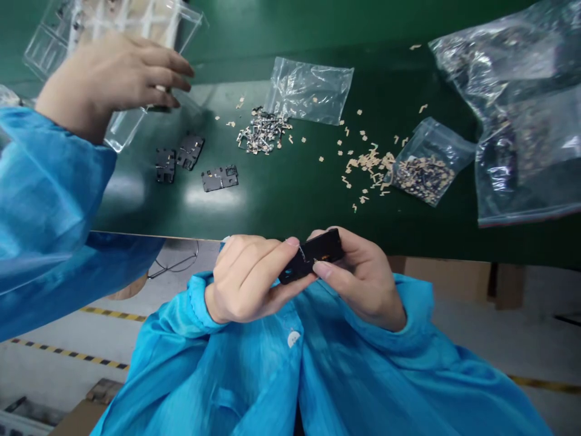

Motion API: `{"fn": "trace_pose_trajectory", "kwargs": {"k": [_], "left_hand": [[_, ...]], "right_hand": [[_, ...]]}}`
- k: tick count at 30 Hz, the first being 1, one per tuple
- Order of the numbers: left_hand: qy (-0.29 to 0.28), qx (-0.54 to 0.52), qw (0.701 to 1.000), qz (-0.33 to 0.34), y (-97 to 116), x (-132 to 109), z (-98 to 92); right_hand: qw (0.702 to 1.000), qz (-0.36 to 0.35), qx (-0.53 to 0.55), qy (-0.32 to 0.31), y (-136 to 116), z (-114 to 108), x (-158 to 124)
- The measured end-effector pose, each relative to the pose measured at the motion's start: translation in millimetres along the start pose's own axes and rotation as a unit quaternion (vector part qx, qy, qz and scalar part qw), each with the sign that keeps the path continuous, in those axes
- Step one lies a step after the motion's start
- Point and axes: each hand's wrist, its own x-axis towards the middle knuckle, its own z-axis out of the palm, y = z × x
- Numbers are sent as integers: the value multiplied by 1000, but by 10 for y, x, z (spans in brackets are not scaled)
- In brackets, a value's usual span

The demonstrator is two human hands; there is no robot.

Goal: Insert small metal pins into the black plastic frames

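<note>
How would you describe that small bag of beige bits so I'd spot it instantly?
On the green workbench, look right of centre for loose beige pieces. The small clear zip bag lies at their right edge. Unlike the empty-looking bag to its left and the much larger bag on its right, it holds a heap of pieces.
</note>
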Motion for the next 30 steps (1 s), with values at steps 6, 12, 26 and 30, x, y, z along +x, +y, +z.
{"fn": "trace_pose_trajectory", "kwargs": {"k": [6, 12, 26, 30], "left_hand": [[3, -15, 1000, 4, 3, -10, 14], [16, -33, 999, 1, 8, -24, 19], [-7, -130, 991, -42, -102, 74, -48], [-4, -233, 964, -128, -115, 98, -49]], "right_hand": [[1000, -1, 2, -4, 9, -1, 10], [1000, -9, -24, -8, -40, 16, 9], [998, -7, -55, 4, 39, -87, -46], [995, 8, -102, -16, 23, -92, -54]]}}
